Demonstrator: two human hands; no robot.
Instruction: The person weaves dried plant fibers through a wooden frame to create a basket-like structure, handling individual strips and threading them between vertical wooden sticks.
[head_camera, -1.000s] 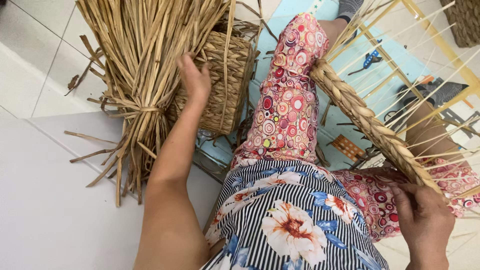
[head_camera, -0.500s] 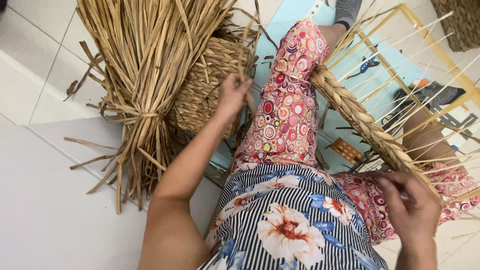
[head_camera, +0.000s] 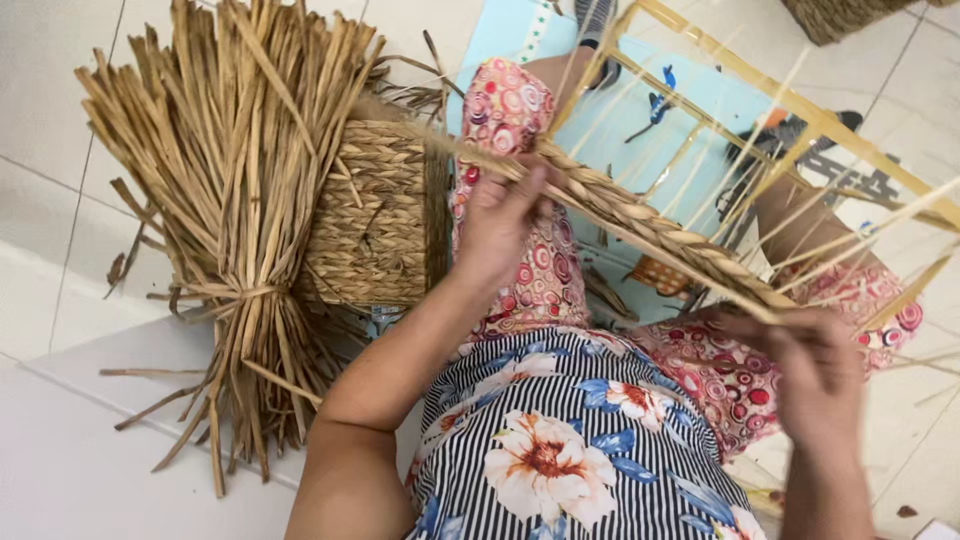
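Observation:
A thick braid of dried straw (head_camera: 650, 225) runs diagonally across my lap, from upper left to lower right. My left hand (head_camera: 505, 215) grips a loose straw strand (head_camera: 420, 130) at the braid's far end, above my patterned trouser leg. The near end of the braid is pinched in my right hand (head_camera: 815, 370), beside the thin strings of a yellow wooden frame (head_camera: 800, 105). A tied bundle of dried straw (head_camera: 235, 210) stands on the floor to my left, leaning against a woven basket (head_camera: 375, 215).
White tiled floor (head_camera: 60, 140) lies to the left, with a pale mat (head_camera: 90, 460) near me. A light blue mat (head_camera: 640, 105) under the frame holds small tools (head_camera: 655, 110). Another woven basket (head_camera: 840, 15) sits at the top right.
My left hand has left the straw bundle and basket and come right to the braid's far end, carrying a straw strand. The right hand stays on the near end.

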